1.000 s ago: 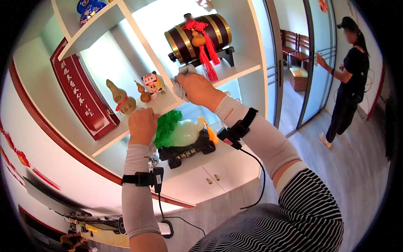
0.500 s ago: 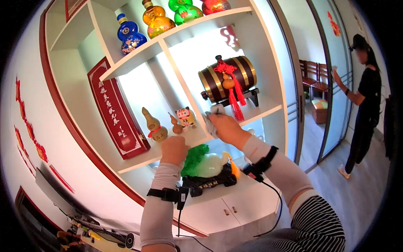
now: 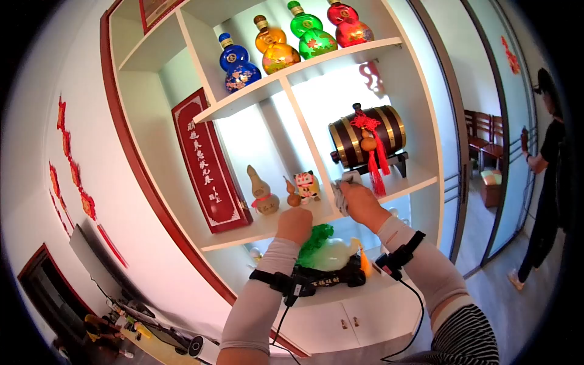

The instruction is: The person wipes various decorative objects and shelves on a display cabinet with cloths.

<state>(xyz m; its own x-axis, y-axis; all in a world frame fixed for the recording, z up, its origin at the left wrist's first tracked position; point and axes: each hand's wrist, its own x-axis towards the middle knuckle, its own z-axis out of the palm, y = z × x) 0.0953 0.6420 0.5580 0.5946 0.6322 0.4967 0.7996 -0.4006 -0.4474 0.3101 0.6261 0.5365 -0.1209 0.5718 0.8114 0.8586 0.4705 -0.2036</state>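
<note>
My right hand (image 3: 365, 205) is closed on a crumpled grey cloth (image 3: 341, 198), pressed to the shelf beside the divider, just below the small wooden barrel (image 3: 367, 137) with its red tassels. My left hand (image 3: 295, 225) makes a fist at the front edge of the same shelf (image 3: 234, 239); its fingertips are hidden. Behind that fist stand a large gourd (image 3: 265, 198), a small gourd (image 3: 292, 193) and a lucky cat figurine (image 3: 307, 186). Under my hands, one level down, sits a green and white cabbage ornament (image 3: 325, 249) on a dark base.
Blue (image 3: 239, 66), amber (image 3: 277, 48), green (image 3: 311, 33) and red (image 3: 349, 25) gourd-shaped bottles line the upper shelf. A red plaque (image 3: 211, 164) leans at the left. Cables hang from both wrist straps. Another person (image 3: 544, 176) stands by the sliding glass door (image 3: 508, 121).
The view has swung, so the shelves appear farther right and lower. Both hands keep nearly the same places at the shelf, cloth still held. The other person's raised hand is lower on the door.
</note>
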